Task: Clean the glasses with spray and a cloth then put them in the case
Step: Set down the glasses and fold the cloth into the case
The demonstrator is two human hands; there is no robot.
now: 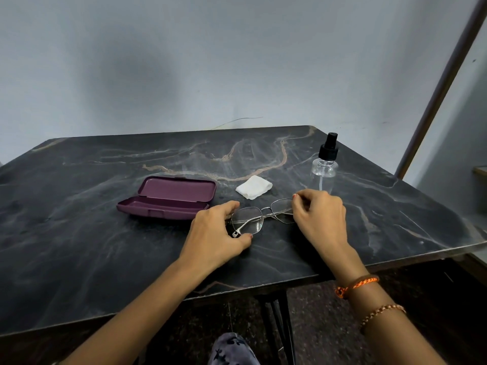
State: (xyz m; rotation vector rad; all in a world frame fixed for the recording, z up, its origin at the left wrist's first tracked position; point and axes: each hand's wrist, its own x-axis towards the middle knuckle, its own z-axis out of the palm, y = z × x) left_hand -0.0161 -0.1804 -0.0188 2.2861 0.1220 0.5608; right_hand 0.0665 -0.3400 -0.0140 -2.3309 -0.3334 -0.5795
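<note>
Thin metal-framed glasses (259, 216) lie at the middle of the dark marble table (105, 246), arms folded. My left hand (220, 233) grips their left end between thumb and fingers. At the other lens, my right hand (317, 214) pinches the right end. Left of the glasses sits an open purple case (168, 198), lid up and nothing inside. Just behind the glasses rests a folded white cloth (253, 187). Behind my right hand stands a clear spray bottle (324, 165) with a black nozzle.
A grey wall rises close behind the table. A slanted metal pole (442, 88) leans at the far right. The table's near edge runs under my forearms, with black table legs (284, 325) and a dark floor below.
</note>
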